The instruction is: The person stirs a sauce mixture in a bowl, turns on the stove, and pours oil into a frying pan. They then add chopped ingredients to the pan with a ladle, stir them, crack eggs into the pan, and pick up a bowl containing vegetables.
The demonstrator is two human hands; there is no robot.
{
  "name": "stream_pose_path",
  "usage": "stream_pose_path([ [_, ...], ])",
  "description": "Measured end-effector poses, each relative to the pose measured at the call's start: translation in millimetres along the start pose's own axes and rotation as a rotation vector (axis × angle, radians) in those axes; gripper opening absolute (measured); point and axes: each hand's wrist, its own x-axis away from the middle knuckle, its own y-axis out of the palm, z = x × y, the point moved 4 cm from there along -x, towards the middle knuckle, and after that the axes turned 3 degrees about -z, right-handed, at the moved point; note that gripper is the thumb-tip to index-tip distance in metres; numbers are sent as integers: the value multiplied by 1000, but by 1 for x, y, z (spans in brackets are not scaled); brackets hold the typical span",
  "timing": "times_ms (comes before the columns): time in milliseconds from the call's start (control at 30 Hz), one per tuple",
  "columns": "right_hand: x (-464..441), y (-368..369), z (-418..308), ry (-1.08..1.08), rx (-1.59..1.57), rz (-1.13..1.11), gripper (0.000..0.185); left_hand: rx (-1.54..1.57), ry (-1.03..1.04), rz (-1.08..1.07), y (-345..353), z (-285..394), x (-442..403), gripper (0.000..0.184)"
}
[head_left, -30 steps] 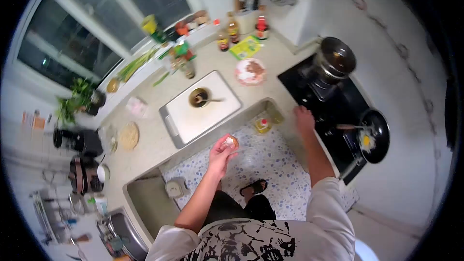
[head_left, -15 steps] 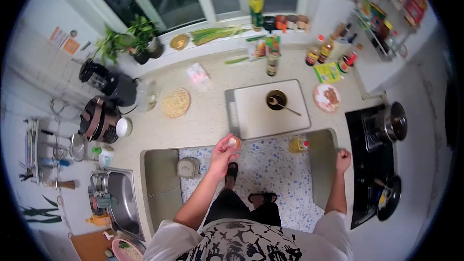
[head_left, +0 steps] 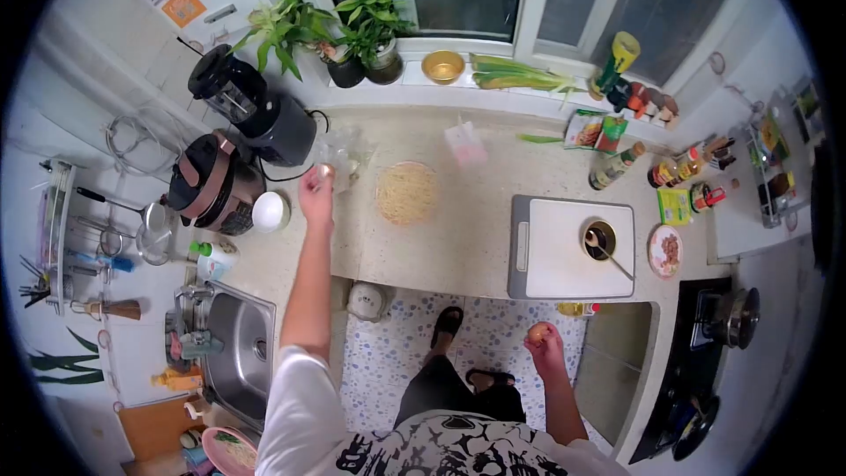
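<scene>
My left hand (head_left: 316, 200) is closed on an eggshell (head_left: 326, 171), reaching over the back left of the counter. It is beside a clear plastic bag (head_left: 345, 159) and the dark blender (head_left: 280, 128). Lower right, over the floor in front of the counter, my right hand (head_left: 550, 355) grips a brown eggshell (head_left: 538, 331); whether this shell is whole or half, I cannot tell. A round of pale noodles (head_left: 405, 193) lies on the counter to the right of my left hand.
A white cutting board (head_left: 560, 251) bears a dark bowl (head_left: 599, 238) with a spoon. Right of it are a plate of meat (head_left: 665, 251) and the stove with a pot (head_left: 736, 317) and a pan (head_left: 696, 427). A white bowl (head_left: 270, 211), rice cooker (head_left: 216, 183) and sink (head_left: 240, 348) are left.
The view has swung left. My left hand has moved away from my body to the back left of the counter with its eggshell. My right hand has moved away from the stove.
</scene>
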Motion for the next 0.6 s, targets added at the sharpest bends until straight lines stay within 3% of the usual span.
stream_pose_path([
  [200,-34,56,18,106,0,-55,38,-231,-243,76,-8,-61,-102,54],
  [233,-36,59,19,107,2,-41,39,-453,-206,119,-14,-94,-127,57],
  [367,-34,61,18,88,1,17,38,-562,-208,25,-12,-125,-155,54],
  [467,-30,39,17,112,12,58,39,-727,-63,181,3,-62,-127,49],
  [600,-10,11,14,3,-177,160,41,-495,270,230,41,-22,-104,39],
])
